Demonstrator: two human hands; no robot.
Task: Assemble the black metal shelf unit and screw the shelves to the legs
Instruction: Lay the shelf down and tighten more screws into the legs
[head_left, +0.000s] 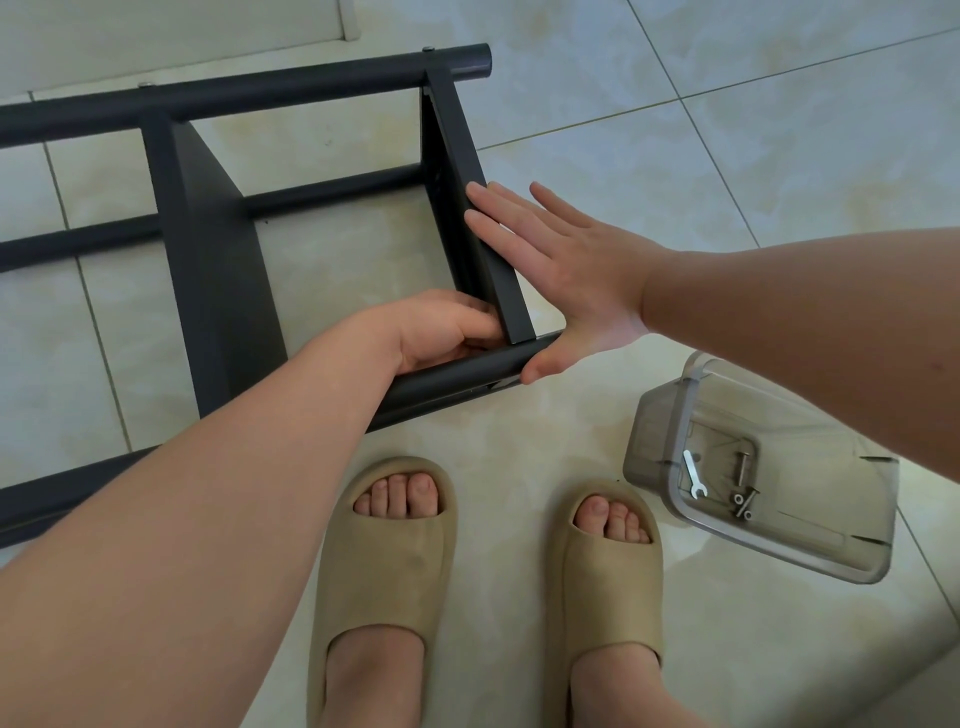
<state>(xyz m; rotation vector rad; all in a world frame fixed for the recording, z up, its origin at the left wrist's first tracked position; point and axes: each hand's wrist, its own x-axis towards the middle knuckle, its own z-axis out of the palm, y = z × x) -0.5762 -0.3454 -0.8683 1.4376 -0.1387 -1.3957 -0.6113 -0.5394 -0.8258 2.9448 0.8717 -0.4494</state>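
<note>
Head camera looking down, Sam, and the black metal shelf unit (208, 249) lies on its side on the pale tiled floor (675, 104), just ahead of a pair of beige foam slippers (384, 561).

I see it, Lee. Left hand (447, 332) is at the near corner, fingers curled in where the flat black end shelf (454, 145) meets the near round black leg tube (457, 376). It's grasping there, tucked inside the frame.

And the right hand (561, 270)? Flat out! Fingers straight, palm pressed against the outer face of that end shelf, thumb down by the tube's end. Nothing gripped, just pushing.

How far along, though? On the far round black leg tube (249, 93) two small silver bolt heads (427, 49) show, one in line with each shelf, so I'd say that side is fastened.

Agreed, and the near corner looks like the job in hand. Whether a bolt sits in it, I can't tell; the hands cover it.

Hardware's close by: the clear grey plastic tub (654, 431) lies tipped on the floor to the right, with a small silver spanner (693, 475) and a few loose bolts (740, 499) inside. Loose bolts mean joints left to do, by my reckoning.
</note>
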